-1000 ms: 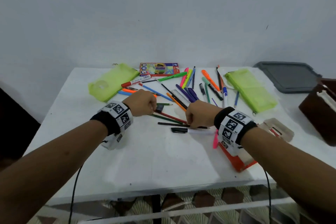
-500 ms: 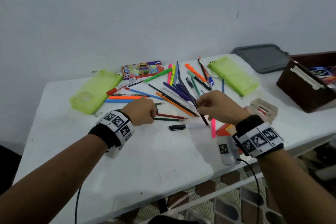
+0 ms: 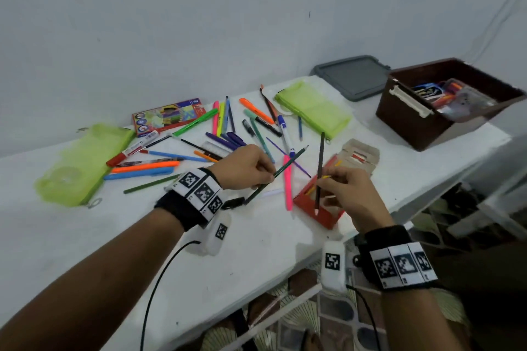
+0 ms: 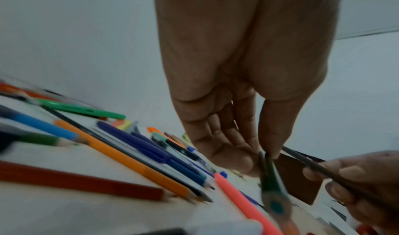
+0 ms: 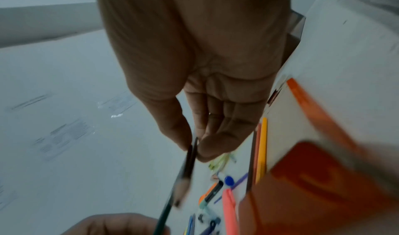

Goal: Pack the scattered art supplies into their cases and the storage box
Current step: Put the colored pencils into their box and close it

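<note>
Two pencils are in my grip, my left hand (image 3: 242,168) pinching a green pencil (image 3: 288,164) and my right hand (image 3: 346,191) a dark pencil (image 3: 319,168) above the red pencil box (image 3: 310,205) at the table's (image 3: 256,251) near edge, so I should feed them in lengthwise, singly.

Black wristbands (image 3: 182,209) w/ white marker tags, white cam pods — black cable.

We count two lime-green pouches (image 3: 313,108) on the white table (image 3: 85,236), one printed pencil box (image 3: 168,115), one open red case (image 3: 313,208), one brown storage box (image 3: 413,125) and one grey lid (image 3: 350,77). Two pencils are held, a green pencil (image 3: 285,165) and a dark pencil (image 3: 320,168). We cannot count the loose pens exactly.
</note>
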`<state>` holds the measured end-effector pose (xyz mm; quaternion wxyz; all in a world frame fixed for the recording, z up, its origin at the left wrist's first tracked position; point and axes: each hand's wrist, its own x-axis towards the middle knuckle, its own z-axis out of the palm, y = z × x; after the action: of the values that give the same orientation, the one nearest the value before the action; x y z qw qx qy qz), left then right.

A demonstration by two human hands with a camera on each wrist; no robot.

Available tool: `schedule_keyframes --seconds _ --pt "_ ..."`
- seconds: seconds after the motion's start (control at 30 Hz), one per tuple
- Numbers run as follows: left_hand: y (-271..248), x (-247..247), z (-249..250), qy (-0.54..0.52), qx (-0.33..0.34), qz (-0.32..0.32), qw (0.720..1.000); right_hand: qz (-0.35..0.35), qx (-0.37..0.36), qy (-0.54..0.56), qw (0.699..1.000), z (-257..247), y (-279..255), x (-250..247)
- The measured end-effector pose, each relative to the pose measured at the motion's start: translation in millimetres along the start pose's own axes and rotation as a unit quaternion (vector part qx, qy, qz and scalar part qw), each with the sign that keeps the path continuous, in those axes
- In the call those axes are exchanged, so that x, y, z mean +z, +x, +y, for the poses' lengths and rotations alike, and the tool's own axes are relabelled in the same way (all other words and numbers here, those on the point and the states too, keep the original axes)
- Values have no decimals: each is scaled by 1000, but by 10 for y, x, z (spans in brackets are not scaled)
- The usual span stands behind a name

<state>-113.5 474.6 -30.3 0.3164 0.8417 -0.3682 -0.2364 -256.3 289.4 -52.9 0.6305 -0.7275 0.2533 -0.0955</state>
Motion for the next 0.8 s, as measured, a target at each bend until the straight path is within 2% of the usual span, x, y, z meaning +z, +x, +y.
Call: schedule_keyframes --seconds 0.1,0.17,0.3,0.4,0.57,0.67,0.8 --pt "257 201 216 -15 7 -19 1000 30 -10 38 999 27 62 -295" --pt "437 328 354 -14 -1 -8 1000 39 -25 43 998 22 120 -449" --pt "749 527 621 -8 -26 9 1000 19 -50 75 996 17 270 -651" --pt "930 622 732 39 -43 4 998 18 -96 93 991 -31 414 -811" --pt "1061 743 784 97 -78 -25 992 72 -132 155 976 -112 707 -1067" --pt "1103 788 819 127 -82 -31 988 99 -143 169 970 -78 857 -1220" --pt "1135 849 870 197 -85 -34 976 82 -117 149 978 39 988 -1284"
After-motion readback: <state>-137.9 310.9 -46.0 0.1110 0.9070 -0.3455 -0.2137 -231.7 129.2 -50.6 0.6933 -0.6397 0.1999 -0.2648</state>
